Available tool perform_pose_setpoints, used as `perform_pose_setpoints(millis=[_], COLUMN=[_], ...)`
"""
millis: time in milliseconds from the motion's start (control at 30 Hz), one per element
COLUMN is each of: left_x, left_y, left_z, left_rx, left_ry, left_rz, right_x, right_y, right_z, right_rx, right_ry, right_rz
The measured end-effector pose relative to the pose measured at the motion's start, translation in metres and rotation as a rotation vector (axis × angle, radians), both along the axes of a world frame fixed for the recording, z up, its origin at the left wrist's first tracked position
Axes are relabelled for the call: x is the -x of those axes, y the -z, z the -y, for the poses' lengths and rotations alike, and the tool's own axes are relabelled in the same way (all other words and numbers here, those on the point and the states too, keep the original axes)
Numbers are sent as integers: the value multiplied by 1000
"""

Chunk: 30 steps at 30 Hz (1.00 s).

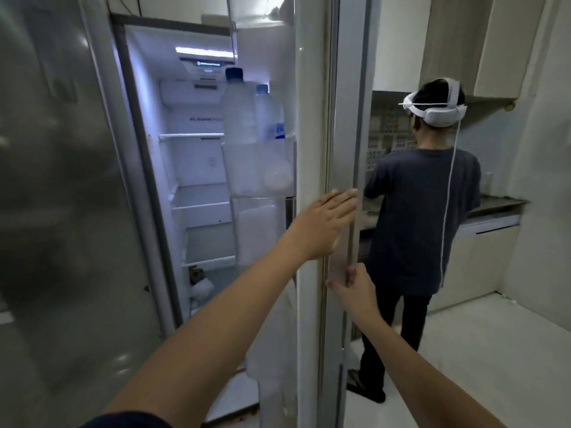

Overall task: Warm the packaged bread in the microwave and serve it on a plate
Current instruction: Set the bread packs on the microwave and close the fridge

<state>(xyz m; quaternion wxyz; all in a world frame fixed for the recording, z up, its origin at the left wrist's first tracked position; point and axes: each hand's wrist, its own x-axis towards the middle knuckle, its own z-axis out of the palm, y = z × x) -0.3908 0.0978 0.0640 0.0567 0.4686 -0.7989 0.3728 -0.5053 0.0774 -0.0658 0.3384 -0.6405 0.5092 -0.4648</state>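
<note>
The right door [312, 125] of a side-by-side fridge stands partly open, its lit interior [197, 168] showing mostly bare shelves. My right hand [355, 288] grips the door's vertical handle [350, 230] low down. My left hand [321, 223] is flat with fingers spread against the door's edge, just above the right hand. A small white wrapped item [200, 287] lies on a lower shelf; I cannot tell whether it is the bread. No microwave or plate is in view.
Two large water bottles [241, 118] stand in the door's upper bin. The shut left fridge door [61, 196] fills the left side. Another person [423, 211] wearing a white headset stands at the counter [497, 205] to the right, back turned. White floor [482, 350] lies beyond.
</note>
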Motion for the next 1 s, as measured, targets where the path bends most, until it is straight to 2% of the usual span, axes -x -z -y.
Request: perform_pose_setpoints(millis=[167,267,400,467,600,700,800,900,1000], left_x=[-56,-84,-111,-125,-151,-175,-200,-219,-239], left_y=[1,4,-4,-11,-25,-37,-47,-49,-49], left_z=[-29,-35,-31,-23,4,26,42,50,60], left_rx=[81,173,319,407,458,502,619,685,709], left_ry=[20,22,28,1,-106,-212,-374,-534,-643], left_rz=[-66,-105,-345,-400,-303,-237,-179,-197,-209], right_x=[-34,-48,-73,-89,-128,-160,-188,-215,-243], right_y=[-2,-12,-32,-43,-77,-106,-132,-146,-151], right_z=[-17,-11,22,43,80,106,138,169,190], right_rx=[83,207,299,314,491,662,832,853,862], right_ry=[-22,-70,-167,-230,-345,-314,-308,-344,-350], right_rz=[-198,-166,-152,-168,-180,-143,-184,-273,-274])
